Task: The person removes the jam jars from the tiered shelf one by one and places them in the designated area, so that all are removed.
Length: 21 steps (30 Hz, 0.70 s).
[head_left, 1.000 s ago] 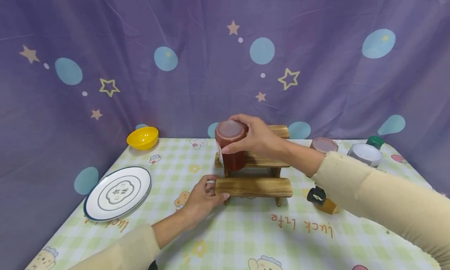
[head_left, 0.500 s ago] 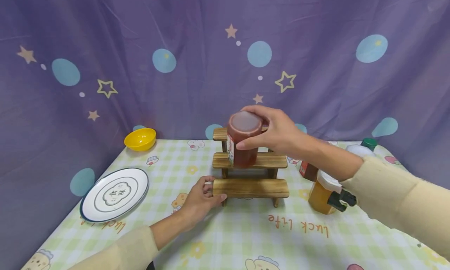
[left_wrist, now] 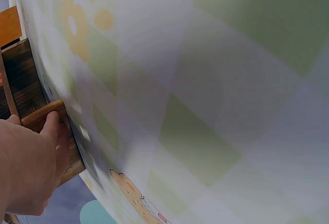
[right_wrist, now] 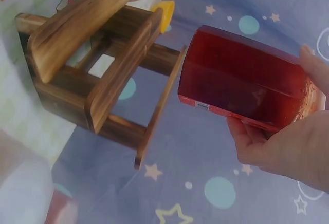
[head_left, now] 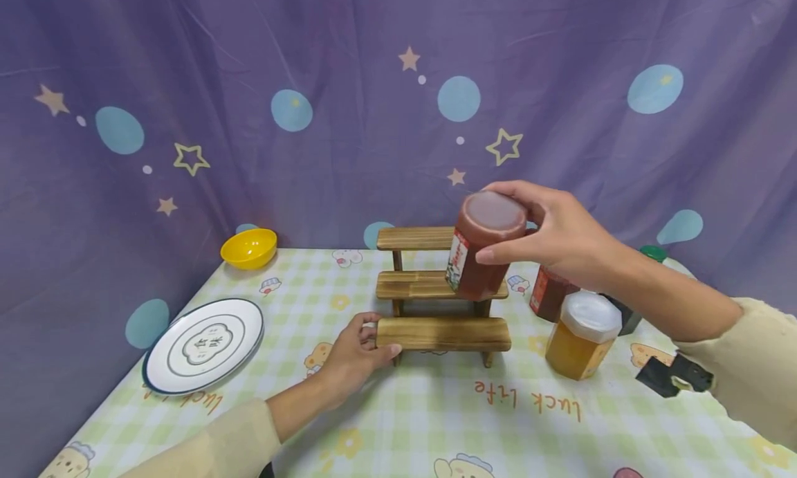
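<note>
In the head view, my right hand (head_left: 563,232) holds a jar of dark red jam (head_left: 482,256) with a pale lid, thumb in front and fingers behind. The jar (right_wrist: 239,80) is tilted and lifted, in front of the right part of a three-step wooden stand (head_left: 445,334). The right wrist view has its base toward the stand (right_wrist: 113,85), apart from the steps. My left hand (head_left: 351,357) grips the left end of the lowest step, with the thumb over its front edge. In the left wrist view, this hand (left_wrist: 31,162) partly covers the stand's end.
Right of the stand are an amber jar (head_left: 579,343) with a white lid, another red jar (head_left: 548,295) and a green-capped container (head_left: 654,253), partly hidden by the right arm. A white plate (head_left: 177,374) and a yellow bowl (head_left: 249,250) lie left. A purple curtain (head_left: 349,167) hangs behind.
My right hand has carried the red jar rightward from the stand's left side, and the jar now tilts. The amber jar has come into fuller view. My left hand keeps its hold.
</note>
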Each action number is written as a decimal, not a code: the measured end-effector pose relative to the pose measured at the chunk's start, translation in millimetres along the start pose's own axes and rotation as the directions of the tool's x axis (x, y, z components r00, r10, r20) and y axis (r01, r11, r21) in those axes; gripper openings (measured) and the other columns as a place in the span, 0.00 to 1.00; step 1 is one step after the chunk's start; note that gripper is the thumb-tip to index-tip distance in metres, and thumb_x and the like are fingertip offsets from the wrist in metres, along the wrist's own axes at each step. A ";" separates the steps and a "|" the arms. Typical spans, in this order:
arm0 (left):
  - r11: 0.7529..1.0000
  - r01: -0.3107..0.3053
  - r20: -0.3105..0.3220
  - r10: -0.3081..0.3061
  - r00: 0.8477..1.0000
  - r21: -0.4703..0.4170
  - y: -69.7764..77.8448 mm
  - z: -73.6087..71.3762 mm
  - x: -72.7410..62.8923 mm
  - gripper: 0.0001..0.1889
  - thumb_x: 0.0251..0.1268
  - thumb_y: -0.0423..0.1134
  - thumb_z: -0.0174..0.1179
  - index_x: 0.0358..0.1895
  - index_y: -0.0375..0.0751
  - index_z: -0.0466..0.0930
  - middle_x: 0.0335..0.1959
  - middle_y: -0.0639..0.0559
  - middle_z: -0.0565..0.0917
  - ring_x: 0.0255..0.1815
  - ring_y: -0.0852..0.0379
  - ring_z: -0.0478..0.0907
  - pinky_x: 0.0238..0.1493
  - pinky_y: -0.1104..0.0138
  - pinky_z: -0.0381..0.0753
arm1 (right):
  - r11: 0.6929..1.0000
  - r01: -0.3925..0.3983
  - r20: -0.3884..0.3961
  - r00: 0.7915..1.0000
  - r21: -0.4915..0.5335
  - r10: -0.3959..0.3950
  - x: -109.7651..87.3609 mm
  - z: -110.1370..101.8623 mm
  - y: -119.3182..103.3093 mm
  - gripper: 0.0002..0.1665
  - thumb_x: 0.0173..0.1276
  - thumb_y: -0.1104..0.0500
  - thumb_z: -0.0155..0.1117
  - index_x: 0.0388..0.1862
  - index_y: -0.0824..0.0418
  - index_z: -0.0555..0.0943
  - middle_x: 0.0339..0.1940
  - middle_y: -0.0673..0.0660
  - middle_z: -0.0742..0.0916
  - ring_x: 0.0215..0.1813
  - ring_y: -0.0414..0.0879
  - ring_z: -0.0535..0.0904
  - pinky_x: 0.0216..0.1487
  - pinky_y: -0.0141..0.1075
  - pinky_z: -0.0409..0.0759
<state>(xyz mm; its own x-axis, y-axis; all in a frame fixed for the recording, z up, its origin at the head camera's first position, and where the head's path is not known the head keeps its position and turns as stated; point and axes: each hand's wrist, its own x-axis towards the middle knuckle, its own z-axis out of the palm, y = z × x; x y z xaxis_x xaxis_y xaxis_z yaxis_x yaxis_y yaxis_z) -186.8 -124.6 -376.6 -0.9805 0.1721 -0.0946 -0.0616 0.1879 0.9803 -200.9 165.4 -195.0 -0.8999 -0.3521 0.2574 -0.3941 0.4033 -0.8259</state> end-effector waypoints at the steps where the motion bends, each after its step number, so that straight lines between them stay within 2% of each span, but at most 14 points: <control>1: 1.000 0.000 0.001 0.000 1.000 -0.002 -0.1 0.0 -0.2 0.36 0.61 0.35 0.66 0.69 0.35 0.55 0.61 0.35 0.70 0.43 0.53 0.80 0.49 0.61 0.82 | 1.000 -0.001 -0.005 1.000 0.007 0.001 -1.8 -2.6 0.4 0.41 0.50 0.56 0.80 0.63 0.48 0.72 0.52 0.54 0.83 0.52 0.45 0.79 0.48 0.36 0.81; 7: 1.000 0.003 0.002 -0.003 1.000 -0.013 -1.1 0.1 -0.6 0.36 0.61 0.35 0.66 0.69 0.35 0.55 0.59 0.36 0.72 0.44 0.52 0.80 0.49 0.61 0.82 | 0.999 -0.007 -0.023 1.000 0.037 0.008 -13.3 -21.2 3.1 0.41 0.52 0.60 0.79 0.64 0.50 0.71 0.52 0.56 0.83 0.52 0.47 0.80 0.47 0.35 0.82; 12: 1.000 0.007 0.002 -0.007 1.000 -0.020 -0.9 0.1 -0.7 0.37 0.61 0.35 0.66 0.69 0.35 0.55 0.58 0.37 0.72 0.45 0.52 0.80 0.50 0.61 0.82 | 1.000 -0.024 -0.068 0.997 -0.008 0.023 -23.0 -40.1 10.6 0.40 0.54 0.62 0.77 0.65 0.49 0.71 0.51 0.52 0.84 0.51 0.45 0.81 0.46 0.33 0.82; 21: 1.000 0.006 0.001 -0.006 1.000 -0.020 0.7 0.5 0.0 0.36 0.61 0.35 0.66 0.68 0.36 0.55 0.55 0.39 0.74 0.45 0.52 0.80 0.49 0.61 0.82 | 0.987 -0.132 -0.162 0.980 -0.097 0.115 -42.8 -84.5 34.1 0.44 0.58 0.63 0.74 0.71 0.48 0.65 0.50 0.43 0.85 0.48 0.38 0.82 0.42 0.27 0.81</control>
<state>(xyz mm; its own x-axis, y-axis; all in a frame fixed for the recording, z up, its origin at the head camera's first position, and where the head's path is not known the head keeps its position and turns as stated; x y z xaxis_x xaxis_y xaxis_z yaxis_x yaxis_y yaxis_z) -186.8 -124.0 -376.0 -0.9801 0.1716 -0.1001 -0.0708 0.1691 0.9830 -191.6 265.6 -191.9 -0.9575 -0.1622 0.2384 -0.2883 0.5261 -0.8001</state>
